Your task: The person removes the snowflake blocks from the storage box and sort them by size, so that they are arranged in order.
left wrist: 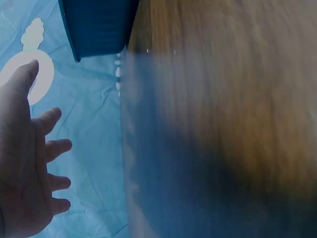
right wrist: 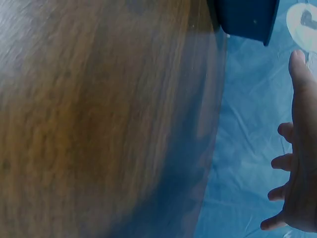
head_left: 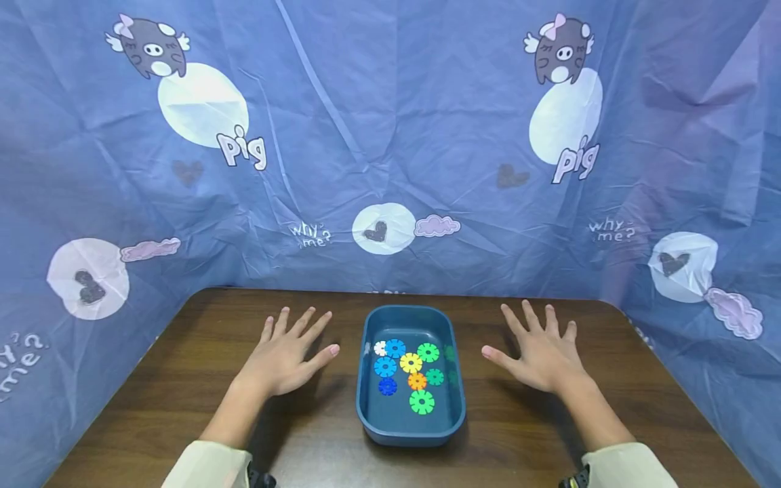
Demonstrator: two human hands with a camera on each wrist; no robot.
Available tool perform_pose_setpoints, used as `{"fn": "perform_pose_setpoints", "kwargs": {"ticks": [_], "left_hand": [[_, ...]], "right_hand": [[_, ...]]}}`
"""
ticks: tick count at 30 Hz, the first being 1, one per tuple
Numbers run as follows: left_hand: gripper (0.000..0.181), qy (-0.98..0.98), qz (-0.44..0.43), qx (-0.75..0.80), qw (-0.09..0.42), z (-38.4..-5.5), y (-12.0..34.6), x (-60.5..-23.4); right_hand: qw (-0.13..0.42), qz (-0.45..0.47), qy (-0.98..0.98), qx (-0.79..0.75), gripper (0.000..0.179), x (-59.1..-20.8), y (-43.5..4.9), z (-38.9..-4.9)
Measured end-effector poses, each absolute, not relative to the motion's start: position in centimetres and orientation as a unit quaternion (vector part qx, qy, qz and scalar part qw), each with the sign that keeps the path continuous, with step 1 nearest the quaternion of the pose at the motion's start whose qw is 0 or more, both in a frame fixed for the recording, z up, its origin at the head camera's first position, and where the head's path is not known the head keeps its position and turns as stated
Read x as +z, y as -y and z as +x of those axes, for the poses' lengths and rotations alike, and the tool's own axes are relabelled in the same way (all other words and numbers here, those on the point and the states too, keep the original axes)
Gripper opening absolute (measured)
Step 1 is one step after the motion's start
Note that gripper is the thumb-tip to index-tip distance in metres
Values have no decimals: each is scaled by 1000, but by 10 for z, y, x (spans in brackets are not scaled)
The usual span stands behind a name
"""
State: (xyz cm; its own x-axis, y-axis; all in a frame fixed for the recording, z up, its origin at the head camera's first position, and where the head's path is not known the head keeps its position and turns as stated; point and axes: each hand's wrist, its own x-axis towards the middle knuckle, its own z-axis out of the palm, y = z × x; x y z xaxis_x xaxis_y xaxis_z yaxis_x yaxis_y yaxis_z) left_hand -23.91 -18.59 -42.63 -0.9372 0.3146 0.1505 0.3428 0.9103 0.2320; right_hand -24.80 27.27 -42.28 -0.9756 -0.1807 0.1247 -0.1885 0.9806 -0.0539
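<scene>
A dark blue plastic bin (head_left: 411, 434) stands in the middle of the table, between the two hands. Inside lie several notched, flower-like plastic discs: a yellow disc (head_left: 411, 362), an orange disc (head_left: 417, 381), a white disc (head_left: 380, 348), a dark blue disc (head_left: 387, 386), lighter blue ones and green ones such as the green disc (head_left: 422, 402). To the left of the bin, my left hand (head_left: 287, 356) is held palm down with fingers spread, holding nothing. On the other side, my right hand (head_left: 543, 352) is likewise spread and holds nothing. Both wrist views show the hands raised above the tabletop.
The brown wood-grain table (head_left: 317, 447) has rounded far corners. Behind it and along both sides hangs a blue cloth (head_left: 390, 149) printed with pigs, hearts and lettering. Pale sleeves (head_left: 210, 466) cover both forearms, and dark straps show at the wrists.
</scene>
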Motion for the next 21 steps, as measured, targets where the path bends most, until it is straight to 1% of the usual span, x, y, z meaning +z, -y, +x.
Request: {"fn": "perform_pose_setpoints", "kwargs": {"ticks": [7,14,17,21], "left_hand": [[75,967,-195,-149,62,-247,171,-430],[73,953,-216,-197,75,-256,154,-437],[72,950,-214,-217,74,-259,148,-440],[69,942,-211,-248,80,-263,141,-443]], "right_hand": [[70,130,988,42,96,-421,-255,-254],[87,198,974,73,78,-419,-232,-259],[82,217,970,76,75,-419,-223,-259],[82,236,966,66,76,-418,-214,-258]]}}
